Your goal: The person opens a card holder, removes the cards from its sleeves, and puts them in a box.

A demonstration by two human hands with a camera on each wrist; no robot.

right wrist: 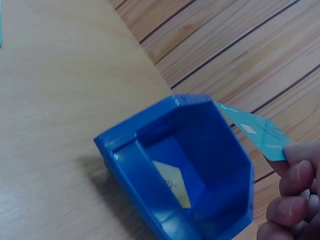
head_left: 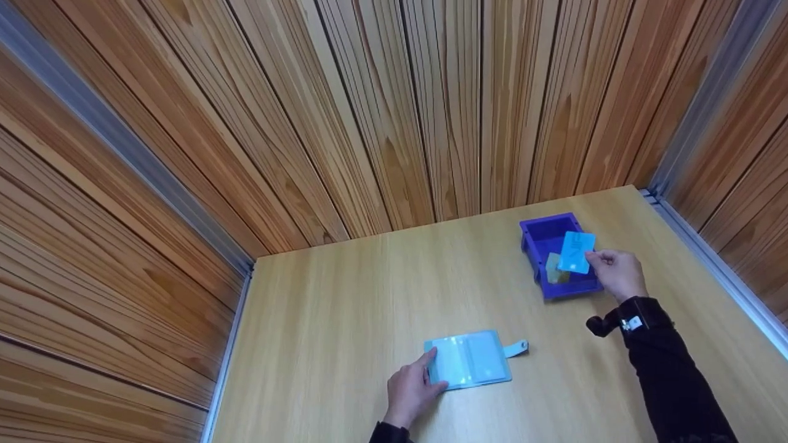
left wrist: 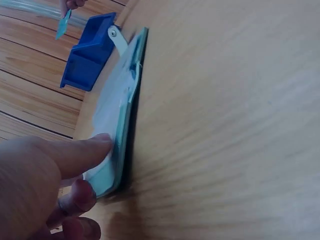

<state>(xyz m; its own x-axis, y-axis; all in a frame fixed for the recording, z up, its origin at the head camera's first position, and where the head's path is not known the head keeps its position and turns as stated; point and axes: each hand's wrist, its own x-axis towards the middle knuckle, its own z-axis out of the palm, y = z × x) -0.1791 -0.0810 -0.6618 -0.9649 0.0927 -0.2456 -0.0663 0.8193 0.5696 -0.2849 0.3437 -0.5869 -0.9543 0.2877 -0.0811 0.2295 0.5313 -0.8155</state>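
Could drop the blue card (head_left: 576,251), pinched over the purple bin (head_left: 550,232) by fingers (head_left: 607,254) of the right hand (head_left: 622,275), through slackening, while gripping the open holder (head_left: 477,360) on the counter (head_left: 332,320) with the left hand (head_left: 409,387).

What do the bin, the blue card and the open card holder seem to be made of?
Bin: probably molded plastic, semi-gloss; its smooth, thick walls catch highlights.
Blue card: likely thin, stiff plastic, shiny; it looks flat though pinched at one end.
Card holder: seemingly soft plastic such as vinyl, glossy, by the glare inside; the outside faces down, so its material stays unclear.
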